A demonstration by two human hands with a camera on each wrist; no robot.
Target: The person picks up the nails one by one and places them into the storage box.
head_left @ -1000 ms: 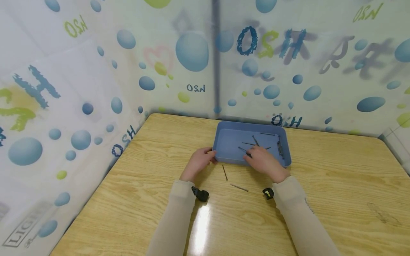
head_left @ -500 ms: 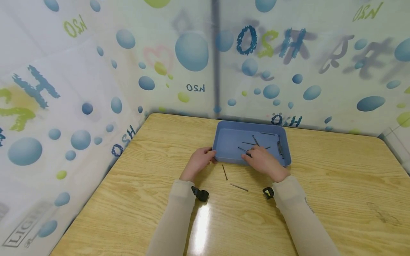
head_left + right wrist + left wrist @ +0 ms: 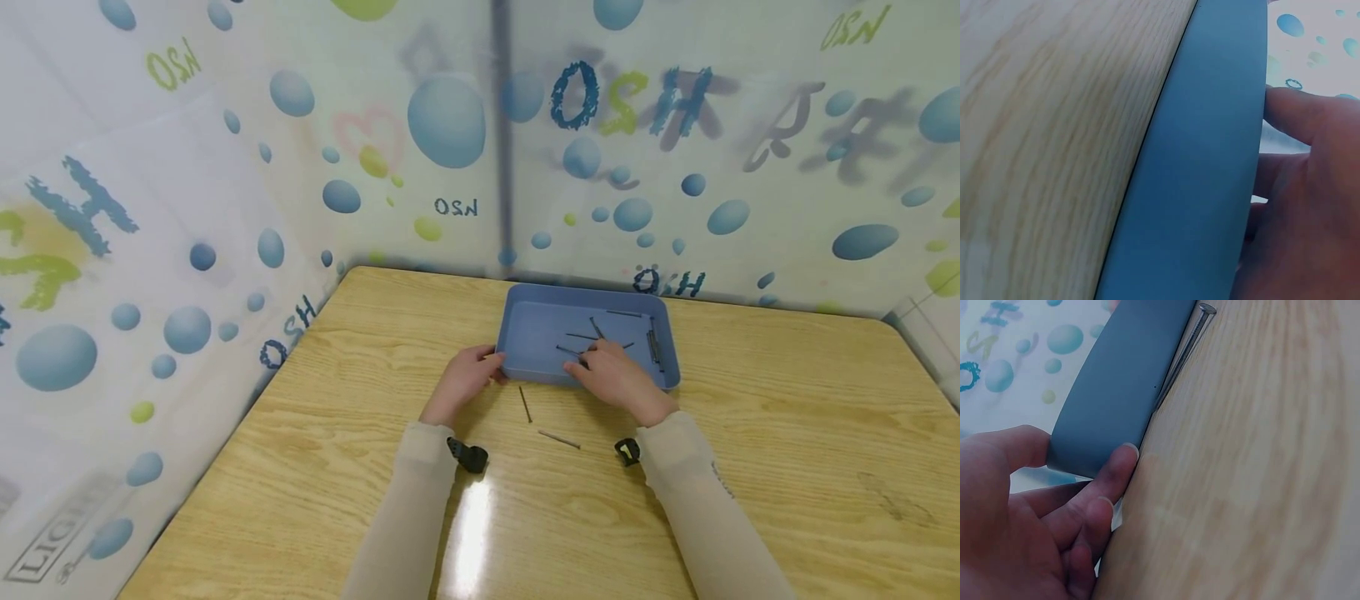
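My left hand (image 3: pixel 467 377) holds the near left corner of a shallow blue tray (image 3: pixel 536 375), thumb at the upper edge and fingertips against the outer wall low by the table. Inside the tray lie several dark nails (image 3: pixel 597 328), some of them crossing. My right hand (image 3: pixel 618 379) reaches over the near wall, its fingers down among those nails. In the right wrist view the tray wall (image 3: pixel 1191 150) hides the fingertips, so I cannot tell whether they pinch a nail. A loose nail (image 3: pixel 525 404) lies on the table in front of the tray.
A second loose nail (image 3: pixel 559 439) rests nearer on the wooden table (image 3: pixel 360 375). Along the tray's right wall several nails (image 3: pixel 653 346) lie side by side. Patterned wall sheeting (image 3: pixel 420 200) stands close behind the table's back edge and along its left.
The right thumb has shifted slightly to the left inside the tray. The left hand, the tray and the loose nails stay in place.
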